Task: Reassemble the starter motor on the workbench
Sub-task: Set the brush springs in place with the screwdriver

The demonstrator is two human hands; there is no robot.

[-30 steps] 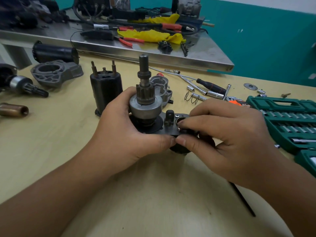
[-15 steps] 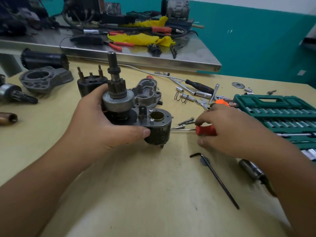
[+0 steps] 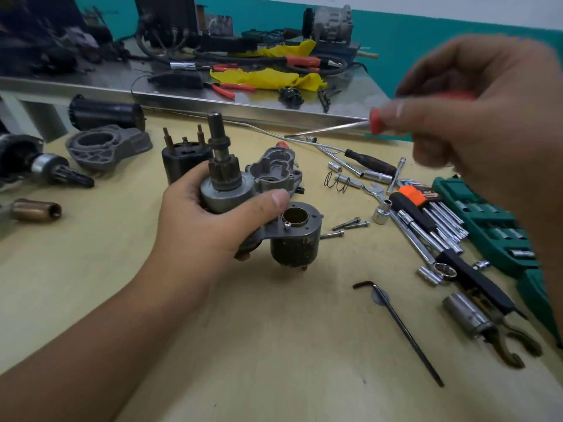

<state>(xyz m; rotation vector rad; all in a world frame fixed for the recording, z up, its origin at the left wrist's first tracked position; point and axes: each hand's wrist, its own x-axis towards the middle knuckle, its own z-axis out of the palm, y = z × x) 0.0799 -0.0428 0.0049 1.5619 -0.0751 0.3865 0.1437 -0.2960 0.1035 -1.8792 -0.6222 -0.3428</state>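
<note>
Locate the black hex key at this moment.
In the head view, the black hex key lies flat on the workbench at lower right, untouched, below the loose bolts and left of the large socket.

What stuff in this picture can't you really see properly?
All in the head view:
- Right hand: motion-blurred; the red screwdriver handle is mostly hidden inside it.
- Starter assembly: the left hand covers its left side and underside.
- Green socket case: partly hidden behind the right forearm and cut off at the right edge.
- Back bench clutter: dark and too small to identify.
</note>
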